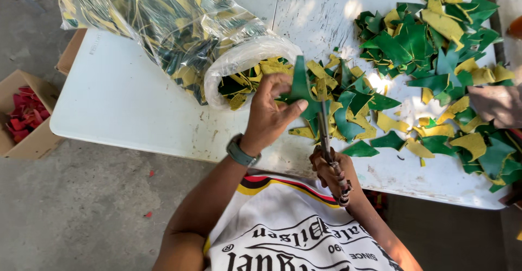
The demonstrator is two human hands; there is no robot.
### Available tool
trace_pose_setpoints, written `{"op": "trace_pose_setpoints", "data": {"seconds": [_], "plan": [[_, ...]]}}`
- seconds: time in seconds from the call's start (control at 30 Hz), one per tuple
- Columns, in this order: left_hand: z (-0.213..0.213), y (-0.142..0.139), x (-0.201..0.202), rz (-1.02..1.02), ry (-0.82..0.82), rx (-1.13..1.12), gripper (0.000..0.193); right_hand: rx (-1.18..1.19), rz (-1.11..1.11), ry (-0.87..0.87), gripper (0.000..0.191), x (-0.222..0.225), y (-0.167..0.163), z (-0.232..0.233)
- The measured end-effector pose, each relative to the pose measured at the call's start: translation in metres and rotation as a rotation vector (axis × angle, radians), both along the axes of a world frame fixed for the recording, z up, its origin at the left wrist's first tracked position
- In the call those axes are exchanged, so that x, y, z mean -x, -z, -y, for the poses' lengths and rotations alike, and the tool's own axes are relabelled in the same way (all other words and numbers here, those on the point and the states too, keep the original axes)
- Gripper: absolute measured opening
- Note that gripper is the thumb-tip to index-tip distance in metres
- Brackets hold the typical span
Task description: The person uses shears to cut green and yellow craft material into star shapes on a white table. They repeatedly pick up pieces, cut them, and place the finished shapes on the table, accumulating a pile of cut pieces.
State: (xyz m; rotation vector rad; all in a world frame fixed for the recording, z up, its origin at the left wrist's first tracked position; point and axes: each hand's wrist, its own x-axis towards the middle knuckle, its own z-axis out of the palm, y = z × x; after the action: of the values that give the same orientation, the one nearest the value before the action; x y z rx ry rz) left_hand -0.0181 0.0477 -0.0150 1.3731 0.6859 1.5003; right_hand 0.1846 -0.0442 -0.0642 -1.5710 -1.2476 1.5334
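Observation:
My left hand [270, 110] holds a green piece of sheet material [300, 84] upright over the table's front edge. My right hand [328, 170] grips the wrapped handles of a pair of long scissors [325, 132]. The blades point up into the lower edge of the green piece. A watch sits on my left wrist. Just behind the hands lies a loose heap of green and yellow offcuts [350, 108].
A white table [130, 100] carries a clear plastic bag [179, 29] full of green and yellow pieces, its mouth open toward my hands. A bigger pile of offcuts [440, 48] covers the right side. A cardboard box [38, 140] with red scraps stands on the concrete floor at left.

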Motion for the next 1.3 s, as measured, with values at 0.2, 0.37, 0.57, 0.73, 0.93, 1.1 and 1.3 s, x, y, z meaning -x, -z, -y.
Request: {"op": "trace_pose_setpoints", "data": {"seconds": [0.2,0.37,0.57,0.73,0.93,1.1,1.3], "plan": [[-0.022,-0.038,0.022,-0.302,0.102,-0.076,0.037,-0.018,-0.042,-0.075,0.024,-0.005,0.004,0.001],[-0.018,-0.026,0.008,-0.155,0.083,-0.041,0.038,-0.02,-0.146,-0.029,0.024,-0.003,0.001,0.001],[-0.015,-0.017,0.003,-0.262,0.0,0.043,0.044,-0.101,-0.125,-0.031,0.018,0.002,0.007,-0.008],[-0.019,-0.028,0.007,-0.379,0.014,-0.07,0.044,-0.373,-0.059,-0.153,0.02,0.005,0.007,-0.021],[-0.02,-0.028,0.006,-0.378,-0.04,-0.142,0.047,-0.528,0.128,-0.195,0.021,0.01,-0.001,-0.029],[-0.022,-0.024,0.007,-0.347,-0.007,-0.136,0.047,-0.579,0.126,-0.197,0.025,0.01,-0.006,-0.027],[-0.022,-0.024,0.007,-0.357,-0.015,-0.154,0.047,-0.379,0.059,-0.115,0.017,0.016,-0.003,-0.025]]}}
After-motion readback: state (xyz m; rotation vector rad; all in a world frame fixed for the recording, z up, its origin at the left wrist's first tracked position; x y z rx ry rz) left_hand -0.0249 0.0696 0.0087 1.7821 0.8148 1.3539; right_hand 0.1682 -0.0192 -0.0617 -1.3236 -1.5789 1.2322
